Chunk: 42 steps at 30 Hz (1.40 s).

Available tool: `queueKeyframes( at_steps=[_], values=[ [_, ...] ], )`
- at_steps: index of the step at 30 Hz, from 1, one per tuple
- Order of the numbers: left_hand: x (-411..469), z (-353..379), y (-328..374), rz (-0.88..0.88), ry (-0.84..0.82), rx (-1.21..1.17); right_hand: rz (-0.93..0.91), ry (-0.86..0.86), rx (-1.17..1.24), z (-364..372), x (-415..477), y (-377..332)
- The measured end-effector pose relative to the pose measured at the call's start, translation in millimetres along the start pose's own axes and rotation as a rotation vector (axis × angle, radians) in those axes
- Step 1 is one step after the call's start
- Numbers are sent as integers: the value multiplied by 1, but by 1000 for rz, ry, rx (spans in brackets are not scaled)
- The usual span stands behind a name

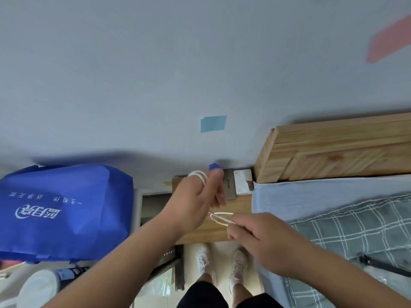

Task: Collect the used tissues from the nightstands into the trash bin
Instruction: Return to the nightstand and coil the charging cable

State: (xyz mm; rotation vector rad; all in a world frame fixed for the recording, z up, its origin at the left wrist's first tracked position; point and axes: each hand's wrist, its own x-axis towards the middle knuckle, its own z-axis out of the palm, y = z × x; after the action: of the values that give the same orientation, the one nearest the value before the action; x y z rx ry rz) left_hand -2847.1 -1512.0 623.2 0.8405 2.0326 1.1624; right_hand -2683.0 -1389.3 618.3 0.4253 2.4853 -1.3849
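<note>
I stand over a wooden nightstand [208,232] between a blue bag and the bed. My left hand [195,201] hovers above it with a thin white cable [198,175] looped around its fingers. My right hand [255,236] pinches more loops of the same cable just above the nightstand's front. At the back of the nightstand lie a flat grey item [229,185] and a white rectangular item [243,182]; a small blue thing [214,166] shows behind my fingers. I see no crumpled tissue and no trash bin.
A large blue fabric bag [64,210] stands to the left. The bed with its wooden headboard [333,156] and checked grey quilt [355,236] fills the right. My feet in white shoes [222,261] stand on the floor before the nightstand. A white round object [37,285] lies bottom left.
</note>
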Motion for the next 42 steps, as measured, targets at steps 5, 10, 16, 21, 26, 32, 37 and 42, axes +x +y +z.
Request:
queueKeyframes(
  at_steps=[5, 10, 16, 21, 26, 32, 37, 42],
  values=[
    [-43, 31, -5, -422, -481, -299, -98, 82, 2, -42, 10, -6],
    [-41, 33, 40, -315, -635, -1289, -22, 64, 735, -13, 13, -14],
    [-27, 34, 51, 17, 21, -707, 109, 24, 477, 13, -7, -17],
    [-23, 25, 23, 16, 39, -196, -33, -62, -121, -17, -23, -16],
    [-42, 31, 15, -144, -465, -132, -142, -54, -256, -52, -13, -22],
    [-43, 25, 45, -279, -666, -1092, -84, 136, 681, -26, 8, -4],
    [-18, 32, 71, -234, -173, -1384, 87, 12, 632, 16, -5, -10],
    [-30, 34, 43, -9, 15, -470, 78, -202, 343, -3, -20, -15]
  ],
)
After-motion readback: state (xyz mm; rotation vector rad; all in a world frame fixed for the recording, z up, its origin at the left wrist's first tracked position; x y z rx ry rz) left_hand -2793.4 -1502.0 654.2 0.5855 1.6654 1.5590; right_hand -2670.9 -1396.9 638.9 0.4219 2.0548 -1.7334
